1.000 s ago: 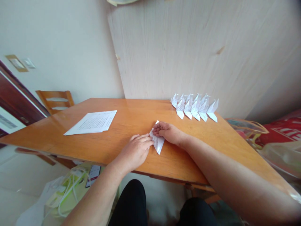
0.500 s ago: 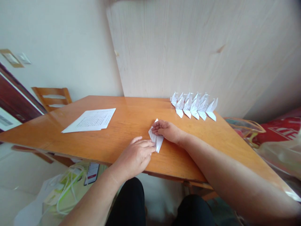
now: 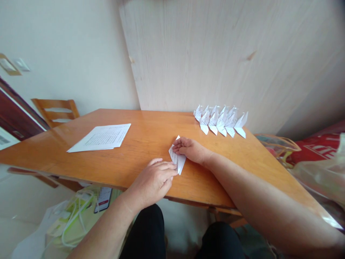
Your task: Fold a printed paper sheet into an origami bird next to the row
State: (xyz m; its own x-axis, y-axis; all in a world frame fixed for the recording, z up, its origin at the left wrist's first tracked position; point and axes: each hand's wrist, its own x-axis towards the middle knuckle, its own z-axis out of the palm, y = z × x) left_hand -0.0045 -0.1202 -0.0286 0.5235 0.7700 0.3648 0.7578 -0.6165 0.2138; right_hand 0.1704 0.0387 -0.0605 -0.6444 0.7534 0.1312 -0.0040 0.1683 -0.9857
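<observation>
A small folded sheet of printed paper (image 3: 180, 166), pointed at its far and near ends, lies on the wooden table in front of me. From the right, my right hand (image 3: 190, 149) is closed over its upper part, fingers bent together on the paper and the thumb close to them. My left hand (image 3: 157, 178) comes from the lower left, back upward. Its fingers are stretched out, with the foremost tips on the paper's lower left edge and the little finger apart. Both hands partly cover the folds.
Several folded paper pieces (image 3: 222, 122) with upright points stand in rows at the table's (image 3: 151, 133) back right. A stack of printed sheets (image 3: 107, 137) lies on the left. Below the left edge are a phone (image 3: 103, 201) and white cables. A wooden chair (image 3: 55, 111) stands behind; bags (image 3: 318, 147) lie right.
The view has shifted slightly, so everything sits a little further left. Both hands stay at the folded paper, with no clear change in their grip.
</observation>
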